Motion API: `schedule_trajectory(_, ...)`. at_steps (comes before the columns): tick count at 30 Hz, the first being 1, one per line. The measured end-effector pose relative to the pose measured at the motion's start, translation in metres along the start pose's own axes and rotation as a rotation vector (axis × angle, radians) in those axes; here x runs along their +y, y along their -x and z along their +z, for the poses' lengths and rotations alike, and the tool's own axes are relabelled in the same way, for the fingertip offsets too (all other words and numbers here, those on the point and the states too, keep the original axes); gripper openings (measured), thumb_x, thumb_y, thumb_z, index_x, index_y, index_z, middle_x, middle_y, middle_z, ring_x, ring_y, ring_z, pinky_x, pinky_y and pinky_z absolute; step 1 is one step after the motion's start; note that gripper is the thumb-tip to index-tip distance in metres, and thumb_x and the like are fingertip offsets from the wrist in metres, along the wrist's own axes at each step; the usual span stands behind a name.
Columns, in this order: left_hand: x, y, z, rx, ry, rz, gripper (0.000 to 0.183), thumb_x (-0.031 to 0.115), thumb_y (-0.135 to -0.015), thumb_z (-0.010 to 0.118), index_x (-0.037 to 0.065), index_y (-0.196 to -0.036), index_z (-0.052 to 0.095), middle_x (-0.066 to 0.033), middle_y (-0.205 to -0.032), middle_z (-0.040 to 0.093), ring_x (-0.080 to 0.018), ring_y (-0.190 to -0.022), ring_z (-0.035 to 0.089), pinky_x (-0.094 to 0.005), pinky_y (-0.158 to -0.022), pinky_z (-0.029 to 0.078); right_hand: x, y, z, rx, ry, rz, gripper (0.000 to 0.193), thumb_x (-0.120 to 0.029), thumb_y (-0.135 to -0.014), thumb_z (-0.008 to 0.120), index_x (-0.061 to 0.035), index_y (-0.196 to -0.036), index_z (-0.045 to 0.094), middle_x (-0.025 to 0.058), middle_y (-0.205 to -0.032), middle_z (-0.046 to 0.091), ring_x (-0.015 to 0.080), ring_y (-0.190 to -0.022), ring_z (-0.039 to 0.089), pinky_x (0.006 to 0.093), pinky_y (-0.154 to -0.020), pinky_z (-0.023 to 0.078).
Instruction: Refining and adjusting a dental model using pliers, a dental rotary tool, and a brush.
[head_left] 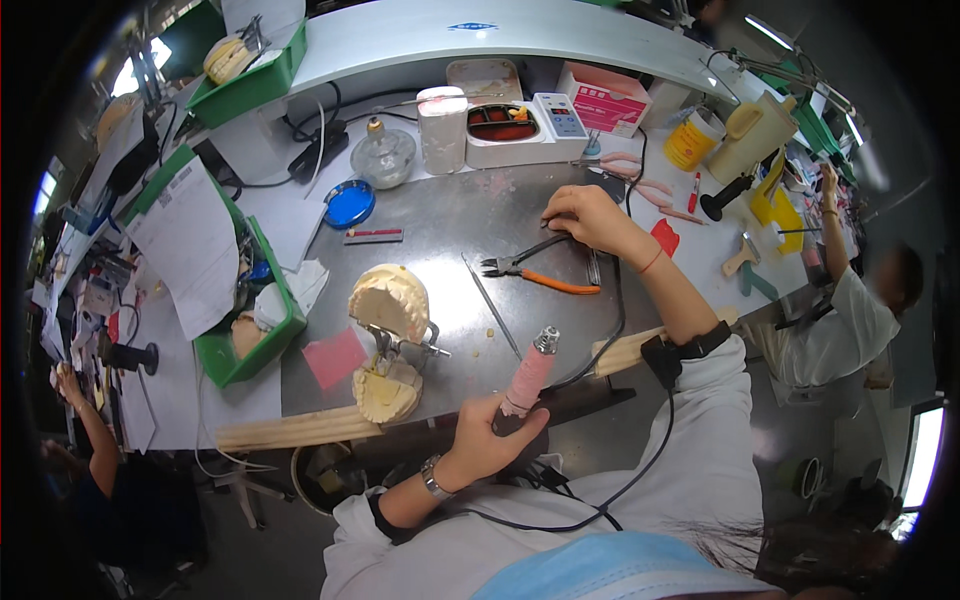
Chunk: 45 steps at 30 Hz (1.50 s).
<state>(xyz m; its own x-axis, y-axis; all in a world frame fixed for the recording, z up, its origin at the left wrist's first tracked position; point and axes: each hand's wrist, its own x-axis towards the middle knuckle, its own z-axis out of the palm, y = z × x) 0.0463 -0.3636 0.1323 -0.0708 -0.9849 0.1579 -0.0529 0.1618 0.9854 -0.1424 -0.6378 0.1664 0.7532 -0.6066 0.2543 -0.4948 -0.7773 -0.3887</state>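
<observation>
My left hand (487, 437) is closed round a rotary handpiece (530, 373) wrapped in pink, its metal tip pointing up and away. Farther off, my right hand (590, 217) has its fingers curled together over the metal work surface; a small dark bit shows at the fingertips, too small to name. Just below those fingers lies a pair of cutting pliers (545, 275) with an orange handle, the other handle running up close to the hand. Left of the handpiece stands a hinged articulator with a cream upper dental cast (393, 300) and a yellowish lower cast (386, 391).
A thin metal probe (490, 305) lies mid-surface. Pink wax sheet (334, 358), a blue lid (349, 203), a glass burner (383, 158) and a wax heater (510, 132) stand around. A green tray (250, 340) is at left. Pink-handled pliers (650, 188) lie right; a black cord (622, 290) crosses the surface.
</observation>
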Motion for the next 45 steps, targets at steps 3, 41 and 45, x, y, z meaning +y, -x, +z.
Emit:
schedule_trajectory(3,0.001,0.009,-0.005,0.024,-0.001,-0.026,0.021,0.011,-0.080,0.075,0.003,-0.069,0.059,0.0010,-0.059,0.053,-0.0048,-0.056,0.046,-0.0244,-0.051,0.037,-0.003,0.007,0.005,0.048,0.075,-0.006,0.014,-0.006,-0.077,0.069,0.0001,-0.089,0.067,0.0122,-0.090,0.067,0.0274,-0.081,0.064,0.0338,-0.074,0.050)
schedule_trajectory(41,0.007,0.021,-0.022,-0.012,0.043,0.022,0.020,0.013,-0.079,0.075,-0.001,-0.090,0.065,-0.0102,-0.064,0.058,-0.0133,-0.053,0.047,-0.0281,-0.053,0.042,-0.203,0.051,0.000,0.375,-1.015,-0.017,0.028,0.000,-0.089,0.064,0.0000,-0.113,0.050,0.0125,-0.094,0.066,0.0192,-0.089,0.067,0.0287,-0.078,0.055)
schedule_trajectory(45,0.010,0.018,-0.018,0.116,-0.013,0.063,0.018,0.013,-0.078,0.075,0.001,-0.084,0.064,-0.0092,-0.063,0.059,-0.0184,-0.054,0.055,-0.0305,-0.052,0.043,-0.221,0.051,0.009,0.326,-1.060,0.071,0.037,-0.005,-0.087,0.068,-0.0004,-0.117,0.048,0.0129,-0.098,0.065,0.0191,-0.096,0.064,0.0310,-0.085,0.052)
